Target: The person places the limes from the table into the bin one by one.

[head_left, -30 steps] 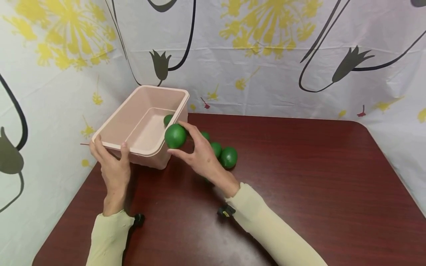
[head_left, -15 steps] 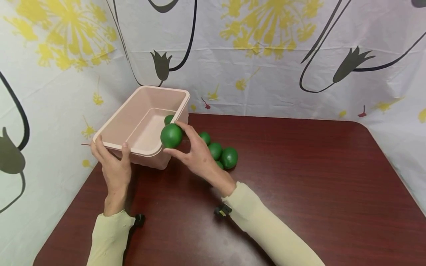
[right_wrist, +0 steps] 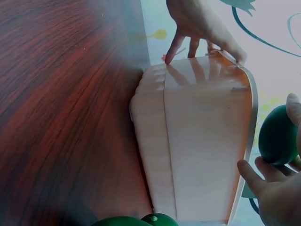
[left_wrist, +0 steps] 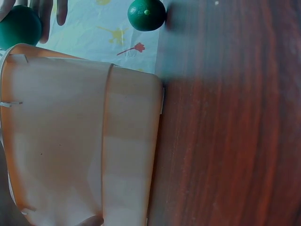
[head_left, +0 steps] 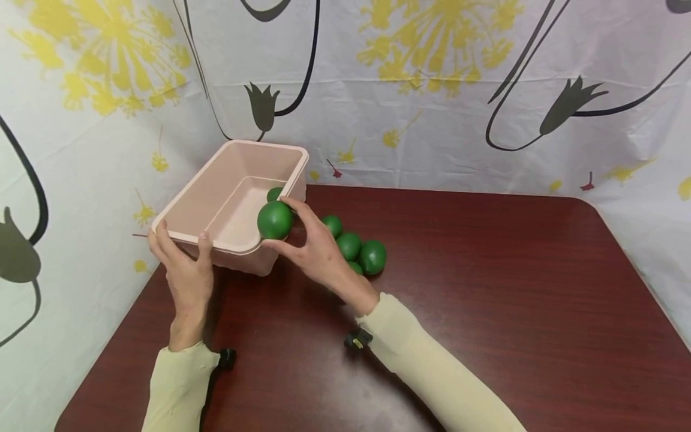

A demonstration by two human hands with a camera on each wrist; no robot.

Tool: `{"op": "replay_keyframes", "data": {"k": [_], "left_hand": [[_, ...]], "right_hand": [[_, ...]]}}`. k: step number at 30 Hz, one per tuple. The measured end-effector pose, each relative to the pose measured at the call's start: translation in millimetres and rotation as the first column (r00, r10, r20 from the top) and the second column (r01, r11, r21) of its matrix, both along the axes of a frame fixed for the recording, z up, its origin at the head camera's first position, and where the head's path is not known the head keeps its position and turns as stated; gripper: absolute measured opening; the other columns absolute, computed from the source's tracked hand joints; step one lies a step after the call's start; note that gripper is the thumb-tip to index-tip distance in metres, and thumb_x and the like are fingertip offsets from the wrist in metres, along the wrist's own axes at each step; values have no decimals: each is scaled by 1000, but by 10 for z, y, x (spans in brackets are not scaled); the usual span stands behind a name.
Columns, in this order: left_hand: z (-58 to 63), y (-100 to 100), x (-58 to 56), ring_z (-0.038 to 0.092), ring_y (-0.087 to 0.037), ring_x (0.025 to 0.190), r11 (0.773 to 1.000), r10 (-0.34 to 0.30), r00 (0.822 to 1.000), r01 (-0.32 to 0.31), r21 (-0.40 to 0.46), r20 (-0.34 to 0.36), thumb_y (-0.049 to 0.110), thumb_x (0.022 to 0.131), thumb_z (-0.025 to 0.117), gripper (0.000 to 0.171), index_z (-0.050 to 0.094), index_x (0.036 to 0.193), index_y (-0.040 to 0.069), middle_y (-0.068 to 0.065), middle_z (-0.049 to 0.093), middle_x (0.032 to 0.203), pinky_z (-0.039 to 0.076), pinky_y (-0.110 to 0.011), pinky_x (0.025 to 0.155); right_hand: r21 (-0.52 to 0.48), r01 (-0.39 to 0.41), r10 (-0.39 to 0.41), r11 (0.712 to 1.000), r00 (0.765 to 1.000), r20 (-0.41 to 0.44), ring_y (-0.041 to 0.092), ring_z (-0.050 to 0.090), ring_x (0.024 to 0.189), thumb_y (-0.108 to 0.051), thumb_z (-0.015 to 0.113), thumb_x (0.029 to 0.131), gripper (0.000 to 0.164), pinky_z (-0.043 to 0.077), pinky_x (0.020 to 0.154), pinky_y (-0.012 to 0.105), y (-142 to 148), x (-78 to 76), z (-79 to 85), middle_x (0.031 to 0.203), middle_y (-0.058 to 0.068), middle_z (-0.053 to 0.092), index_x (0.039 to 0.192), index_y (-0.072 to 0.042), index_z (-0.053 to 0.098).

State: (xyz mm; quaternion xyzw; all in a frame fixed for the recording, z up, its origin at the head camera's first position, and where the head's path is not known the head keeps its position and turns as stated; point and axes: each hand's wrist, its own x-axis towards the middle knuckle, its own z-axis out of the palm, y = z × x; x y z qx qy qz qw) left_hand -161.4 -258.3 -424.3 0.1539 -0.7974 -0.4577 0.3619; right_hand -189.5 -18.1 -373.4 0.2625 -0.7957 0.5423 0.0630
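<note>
Round glossy green ball [head_left: 275,220] in right hand [head_left: 318,252]

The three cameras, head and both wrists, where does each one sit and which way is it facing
Head: worn on the head, looking forward and down at the table; shows both sleeved arms, the left hand gripping the pink bin, the right hand holding a green ball.
Left wrist: low beside the bin's outer wall, looking across it; right-hand fingertips show.
Right wrist: low beside the bin; shows the right hand and the left hand.
Shared: all three show bin and held ball.
</note>
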Motion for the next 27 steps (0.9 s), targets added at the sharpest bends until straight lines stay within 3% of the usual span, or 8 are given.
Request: {"op": "replay_keyframes", "data": {"k": [8,15,18,22,27], "left_hand": [[-17,2,-15,52,-59,111,1000,-1,1000,1,1,5,54,93,60,81,26,163,31,2,13,173,37,-73,96],[-24,-2,-16,52,-60,110,1000,-2,1000,2,-5,6,53,93,60,81,26,164,30,1,13,173,37,-73,95],[-28,0,-16,52,-60,109,1000,-4,1000,4,-6,8,53,93,60,81,26,164,31,1,12,173,37,-73,95],[-27,3,-12,52,-60,110,1000,-2,1000,2,-5,4,53,93,60,81,25,164,33,4,12,173,37,-74,95],[-27,-2,-5,53,-59,109,1000,-4,1000,4,-5,3,53,93,61,81,25,164,34,6,13,173,37,-73,94]], "right_hand": [[-30,-43,43,999,999,6,17,61,112,-28,83,89,80,51,99,30,-46,-21,-26,143,3,58,157,-18,41],[-49,-45,47,998,999,25,17,62,111,-28,82,90,79,51,95,26,-73,-48,-37,139,4,61,157,-19,41],[-47,-32,33,998,999,28,19,61,108,-28,82,89,79,52,95,30,-85,-56,-36,139,4,61,156,-19,42],[-50,-16,18,999,999,29,20,62,116,-29,84,88,79,54,99,39,-111,-61,-25,143,4,60,155,-18,42],[-49,2,-1,999,1000,15,16,59,133,-30,86,86,80,52,106,35,-154,-70,-7,148,4,60,153,-17,44]]}}
